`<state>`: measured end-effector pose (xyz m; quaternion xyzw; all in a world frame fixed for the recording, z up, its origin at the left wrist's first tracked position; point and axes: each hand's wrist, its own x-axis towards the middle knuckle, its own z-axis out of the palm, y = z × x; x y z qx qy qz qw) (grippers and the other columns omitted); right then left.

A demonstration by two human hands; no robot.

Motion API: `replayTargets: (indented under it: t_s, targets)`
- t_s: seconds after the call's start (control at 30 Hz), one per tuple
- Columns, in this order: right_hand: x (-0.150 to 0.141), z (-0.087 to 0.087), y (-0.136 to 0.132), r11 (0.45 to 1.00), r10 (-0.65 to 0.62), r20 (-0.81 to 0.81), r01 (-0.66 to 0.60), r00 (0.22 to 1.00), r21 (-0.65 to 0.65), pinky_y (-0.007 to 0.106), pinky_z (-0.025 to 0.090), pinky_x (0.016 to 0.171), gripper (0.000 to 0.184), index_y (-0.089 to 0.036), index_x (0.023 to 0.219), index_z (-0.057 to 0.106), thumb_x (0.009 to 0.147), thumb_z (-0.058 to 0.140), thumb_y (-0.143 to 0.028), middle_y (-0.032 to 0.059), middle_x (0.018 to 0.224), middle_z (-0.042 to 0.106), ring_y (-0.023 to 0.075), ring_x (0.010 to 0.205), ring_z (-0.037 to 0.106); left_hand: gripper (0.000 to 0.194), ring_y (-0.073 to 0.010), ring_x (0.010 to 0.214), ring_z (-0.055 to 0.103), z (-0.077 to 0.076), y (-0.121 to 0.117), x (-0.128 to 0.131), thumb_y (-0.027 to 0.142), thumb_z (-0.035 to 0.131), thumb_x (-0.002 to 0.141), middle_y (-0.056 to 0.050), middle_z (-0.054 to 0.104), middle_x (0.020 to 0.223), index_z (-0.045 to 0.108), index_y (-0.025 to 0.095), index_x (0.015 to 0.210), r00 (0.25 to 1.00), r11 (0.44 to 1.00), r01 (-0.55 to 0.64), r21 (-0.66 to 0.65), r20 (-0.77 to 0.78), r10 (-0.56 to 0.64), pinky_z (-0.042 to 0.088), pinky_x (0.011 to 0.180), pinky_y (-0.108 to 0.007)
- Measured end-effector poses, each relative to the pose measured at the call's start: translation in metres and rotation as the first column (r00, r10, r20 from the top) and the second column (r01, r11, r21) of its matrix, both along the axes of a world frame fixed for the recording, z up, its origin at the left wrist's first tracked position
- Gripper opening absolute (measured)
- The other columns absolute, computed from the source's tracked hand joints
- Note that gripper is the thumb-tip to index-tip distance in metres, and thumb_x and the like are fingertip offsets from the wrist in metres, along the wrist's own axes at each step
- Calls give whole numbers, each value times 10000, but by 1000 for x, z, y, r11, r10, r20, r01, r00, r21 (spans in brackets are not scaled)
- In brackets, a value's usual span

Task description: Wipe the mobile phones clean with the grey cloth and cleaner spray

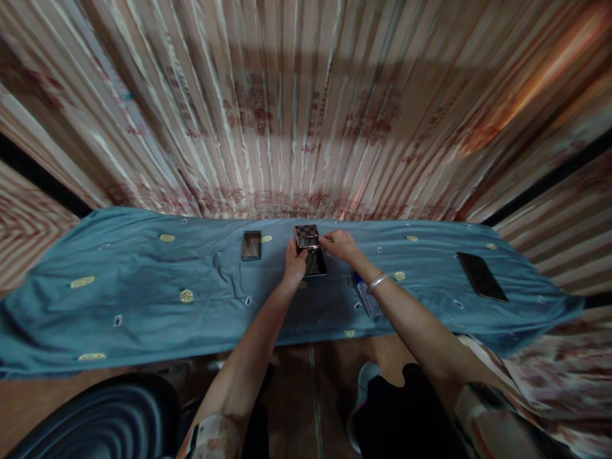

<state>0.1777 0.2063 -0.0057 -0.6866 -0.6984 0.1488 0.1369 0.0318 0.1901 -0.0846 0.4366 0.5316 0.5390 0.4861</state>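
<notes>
In the head view, a small checkered case (306, 232) is held above or on the cloth-covered counter (153, 319), around the middle of its length and nearer the far edge than the near one. A glossy dark panel (315, 262) extends from it toward the near edge; whether the two are joined cannot be told. The case is grasped at its left side by the left hand (294, 262), with the thumb laid across the near side. The bent fingers of the right hand (339, 246) are brought to the case's right edge; whether anything is pinched there cannot be made out.

For good handling, the case is best kept steady and level in the left hand, with light pressure applied at the edge by the right fingertips, so that the glossy surfaces are not smudged or the panel strained.

A clear-topped square box (251, 246) is set left of the case, toward the far edge. A blue-and-clear packet (370, 302) is partly hidden by the right forearm, toward the near edge. A flat dark slab (482, 276) is laid at a slant near the right end.
</notes>
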Motion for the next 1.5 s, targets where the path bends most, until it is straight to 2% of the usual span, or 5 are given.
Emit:
replayTargets:
  t_s: [0.2, 0.47, 0.73, 1.27, 1.5]
  targets:
    - [11, -4, -50, 995, 6, -220, 15, 975, 94, 340, 492, 837, 290, -231, 969, 779, 908, 561, -412, 74, 992, 776, 257, 960, 695, 612, -244, 1472, 324, 5, -16, -5, 123, 615, 774, -104, 443, 1543, 526, 169, 1378, 995, 996, -67, -63, 66, 71, 200, 1214, -382]
    - [-31, -47, -137, 966, -244, -958, -43, 153, -253, 283, 520, 687, 423, -221, 979, 772, 598, 832, -393, 12, 813, 768, 158, 697, 676, 459, -241, 1408, 432, 15, -61, -28, 142, 664, 756, -119, 554, 1446, 637, 161, 1213, 974, 988, -114, -104, 184, 132, 286, 1170, -352]
    - [-52, -48, -147, 940, -313, -945, -176, -100, -293, 272, 526, 721, 390, -227, 906, 783, 531, 702, -158, 12, 912, 786, 176, 776, 693, 204, -164, 823, 664, 36, -127, -48, 277, 769, 702, -25, 708, 829, 675, 160, 841, 805, 960, 114, -257, 590, 62, 498, 811, -298]
    - [-44, -55, -150, 985, 136, -862, -161, 488, 64, 414, 317, 1181, 441, -293, 1180, 716, 750, 625, -259, -8, 1347, 642, 232, 1324, 526, 130, -136, 668, 650, 30, -147, -38, 231, 764, 720, -29, 698, 708, 677, 139, 749, 750, 914, 233, -332, 660, 48, 541, 768, -295]
    - [-35, -49, -148, 995, 28, -914, -104, 405, -15, 388, 532, 924, 357, -247, 987, 779, 695, 766, -452, 11, 1010, 776, 231, 959, 701, 294, -158, 725, 654, 34, -151, -39, 339, 844, 597, -39, 724, 732, 742, 135, 783, 853, 919, 302, -254, 502, -142, 526, 718, -273]
